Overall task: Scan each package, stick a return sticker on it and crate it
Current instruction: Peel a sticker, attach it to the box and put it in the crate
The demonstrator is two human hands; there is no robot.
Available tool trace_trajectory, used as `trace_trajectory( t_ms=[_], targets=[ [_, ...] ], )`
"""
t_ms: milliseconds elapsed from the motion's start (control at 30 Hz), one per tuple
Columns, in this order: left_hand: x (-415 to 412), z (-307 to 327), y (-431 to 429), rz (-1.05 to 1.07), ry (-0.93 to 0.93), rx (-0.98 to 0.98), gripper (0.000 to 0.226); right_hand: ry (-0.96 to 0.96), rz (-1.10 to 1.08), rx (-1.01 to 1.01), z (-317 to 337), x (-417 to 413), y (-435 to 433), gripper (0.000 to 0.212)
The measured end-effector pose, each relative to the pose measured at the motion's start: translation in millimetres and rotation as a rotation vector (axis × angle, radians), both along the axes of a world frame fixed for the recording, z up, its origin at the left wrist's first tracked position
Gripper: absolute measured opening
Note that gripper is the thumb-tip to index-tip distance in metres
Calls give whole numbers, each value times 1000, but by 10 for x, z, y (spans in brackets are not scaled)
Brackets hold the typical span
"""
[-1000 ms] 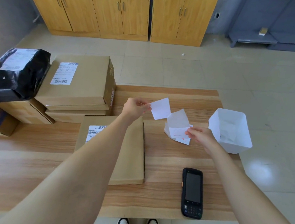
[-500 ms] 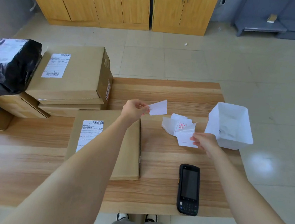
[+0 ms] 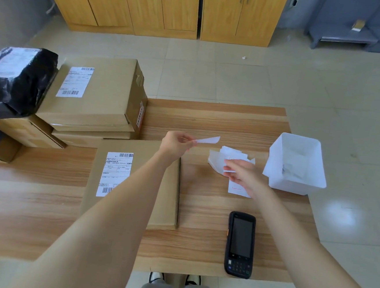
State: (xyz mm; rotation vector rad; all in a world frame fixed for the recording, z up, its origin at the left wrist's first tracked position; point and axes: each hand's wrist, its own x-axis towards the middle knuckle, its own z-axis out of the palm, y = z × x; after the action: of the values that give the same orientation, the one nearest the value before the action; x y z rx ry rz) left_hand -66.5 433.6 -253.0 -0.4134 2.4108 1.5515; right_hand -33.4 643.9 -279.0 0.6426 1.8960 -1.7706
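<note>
A flat cardboard package (image 3: 161,198) with a white shipping label (image 3: 115,174) lies on the wooden table (image 3: 198,248) in front of me. My left hand (image 3: 176,143) pinches a white paper slip (image 3: 207,140) above the package's far right corner. My right hand (image 3: 243,175) holds a white sticker sheet with red print (image 3: 238,189) just above the table. A small heap of white stickers (image 3: 217,159) lies under and behind that hand. The black handheld scanner (image 3: 240,243) lies face up near the table's front edge.
A white plastic bin (image 3: 295,164) holding scraps sits at the table's right edge. Stacked cardboard boxes (image 3: 101,94) and a black poly-bag parcel (image 3: 15,80) fill the left back of the table. Wooden cabinets (image 3: 164,6) stand across the tiled floor.
My left hand has turned the paper slip flatter, so it shows edge-on. My right hand has drawn its sticker sheet away from the heap, towards me.
</note>
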Motion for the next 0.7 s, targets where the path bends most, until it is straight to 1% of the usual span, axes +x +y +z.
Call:
trace_trajectory(
  t_ms=[67,167,267,367,467,533,633,700],
  targets=[
    [30,31,27,-2,19,14,14,58,47,-145,148,-5,-212,30],
    [102,105,31,-17,50,33,16,108,3,-213,306,-29,-478,34],
    [203,183,-12,-17,59,72,22,140,-72,-200,363,-44,-626,30],
    [337,264,-81,-8,63,113,32,177,-91,-183,410,-10,-711,17],
    [489,306,-213,-12,-2,138,52,216,-66,-162,484,57,-793,11],
    [597,314,-340,13,-31,137,61,238,-8,-117,532,105,-859,13],
    [753,358,-572,82,9,131,60,265,90,-35,602,186,-1004,17],
    [848,391,-721,94,25,146,49,277,146,2,619,254,-1118,12]
  ],
)
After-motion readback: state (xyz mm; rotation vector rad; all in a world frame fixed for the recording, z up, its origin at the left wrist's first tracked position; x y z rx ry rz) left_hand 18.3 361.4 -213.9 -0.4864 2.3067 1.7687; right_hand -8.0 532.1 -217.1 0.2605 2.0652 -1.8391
